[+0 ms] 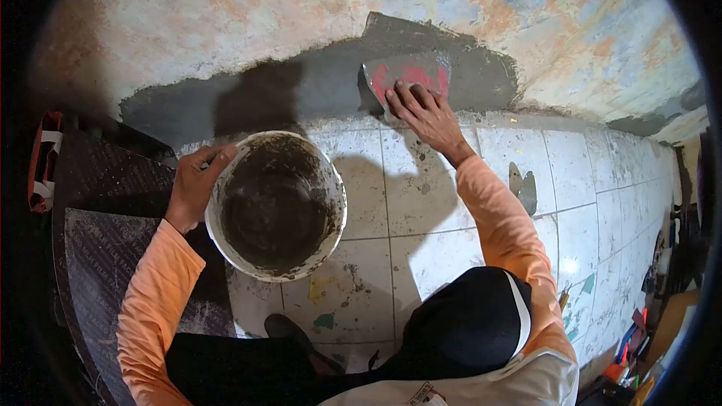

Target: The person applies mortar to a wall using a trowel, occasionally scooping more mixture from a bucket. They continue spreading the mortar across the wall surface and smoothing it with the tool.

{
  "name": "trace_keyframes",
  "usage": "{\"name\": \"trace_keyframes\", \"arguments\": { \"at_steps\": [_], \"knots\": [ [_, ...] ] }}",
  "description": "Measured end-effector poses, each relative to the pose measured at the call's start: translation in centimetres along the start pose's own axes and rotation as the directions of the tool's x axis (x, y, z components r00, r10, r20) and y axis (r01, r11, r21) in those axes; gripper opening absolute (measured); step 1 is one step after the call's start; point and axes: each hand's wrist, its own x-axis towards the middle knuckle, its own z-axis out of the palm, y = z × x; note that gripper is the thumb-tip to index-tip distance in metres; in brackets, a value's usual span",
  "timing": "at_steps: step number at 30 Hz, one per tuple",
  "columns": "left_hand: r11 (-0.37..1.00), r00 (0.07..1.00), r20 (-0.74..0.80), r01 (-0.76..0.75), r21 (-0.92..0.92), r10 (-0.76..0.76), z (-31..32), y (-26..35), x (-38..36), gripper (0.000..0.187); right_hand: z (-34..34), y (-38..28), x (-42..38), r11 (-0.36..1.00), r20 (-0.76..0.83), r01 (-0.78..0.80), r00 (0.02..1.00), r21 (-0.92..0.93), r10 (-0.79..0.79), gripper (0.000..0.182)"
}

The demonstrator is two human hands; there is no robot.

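Note:
My right hand [425, 114] presses a broad, flat scraper [410, 69], smeared grey with red patches, against the fresh grey mortar [331, 79] low on the wall. Its fingers lie over the lower part of the blade; any handle is hidden. A white bucket [338, 214] stands on the floor in front of me. Dark, wet mortar [274, 214] coats its inside and bottom. At the bucket's left rim, my left hand [197, 184] is closed with thumb and fingers gripping the edge.
The wall [226, 7] above the mortar is mottled with worn paint. White floor tiles [432, 218] carry splashes and scraps. Dark printed boards [113, 256] lie at the left. Assorted tools and a brown panel [669, 331] crowd the right edge.

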Motion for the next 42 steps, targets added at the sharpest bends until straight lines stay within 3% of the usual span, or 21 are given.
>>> {"name": "trace_keyframes", "arguments": {
  "at_steps": [3,6,9,11,13,18,21,23,25,29,32,35,37,40,42],
  "knots": [
    [1.0,1.0,-0.011,0.017,-0.007,-0.017,-0.2,-0.8,0.2,0.04,-3.8,0.1,0.1,0.995,0.055,-0.082,0.995,0.049,0.079,0.07],
    [0.997,0.998,0.011,0.061,-0.047,-0.061,0.1,0.2,0.1,0.039,-7.7,1.4,2.6,0.974,-0.133,-0.178,0.971,0.14,0.196,0.066],
    [1.0,1.0,0.005,0.025,0.015,-0.025,0.4,0.3,0.4,0.039,-6.7,3.1,5.6,0.966,-0.183,-0.234,0.95,0.113,0.252,0.07],
    [1.0,1.0,0.014,0.01,0.026,-0.011,0.7,0.3,0.4,0.039,-3.7,2.6,5.5,0.972,-0.135,-0.211,0.965,0.106,0.224,0.074],
    [0.999,1.0,0.015,-0.008,0.031,0.007,0.7,0.5,0.5,0.039,-0.7,1.2,4.5,0.991,-0.033,-0.099,0.994,0.088,0.102,0.077],
    [1.0,0.999,0.029,0.023,0.015,-0.024,0.7,1.0,-0.2,0.04,0.9,-2.2,-1.0,0.989,0.152,0.003,0.988,0.145,-0.025,0.077],
    [0.999,0.999,-0.016,0.031,-0.016,-0.031,0.5,0.4,0.0,0.039,-2.7,-1.5,-1.2,0.952,0.047,-0.061,0.998,0.299,0.049,0.075],
    [0.998,0.998,-0.019,0.053,-0.046,-0.054,0.6,0.0,0.2,0.039,-4.6,0.4,0.8,0.961,0.001,-0.066,0.998,0.268,0.068,0.074],
    [0.994,0.996,-0.011,0.083,-0.068,-0.084,0.5,-0.2,0.3,0.038,-5.9,2.0,3.3,0.975,-0.153,-0.101,0.979,0.197,0.133,0.074],
    [0.998,0.998,-0.002,0.056,-0.038,-0.056,0.7,0.0,0.5,0.037,-3.0,1.5,5.4,0.995,-0.089,-0.098,0.991,0.037,0.101,0.075],
    [0.998,0.998,-0.02,0.056,-0.002,-0.056,0.5,0.1,0.2,0.036,1.1,-2.2,2.5,0.966,0.009,-0.025,1.0,0.258,0.024,0.079],
    [0.999,1.0,-0.027,0.01,0.035,-0.009,0.4,-0.3,0.0,0.034,-0.6,-4.2,-1.1,0.946,0.132,-0.053,0.991,0.32,0.011,0.072],
    [1.0,1.0,-0.027,-0.008,0.02,0.009,0.4,-0.5,-0.1,0.032,-2.0,-3.5,-1.7,0.905,0.103,-0.122,0.991,0.408,0.087,0.071],
    [0.998,1.0,-0.024,0.006,-0.057,-0.008,0.5,-0.4,0.2,0.031,-4.4,-0.3,-0.9,0.803,-0.154,-0.255,0.907,0.538,0.392,0.073],
    [0.999,1.0,-0.01,0.029,-0.036,-0.03,0.5,-0.2,0.3,0.03,-4.0,1.1,0.2,0.815,-0.179,-0.34,0.867,0.47,0.465,0.072]
  ]
}}
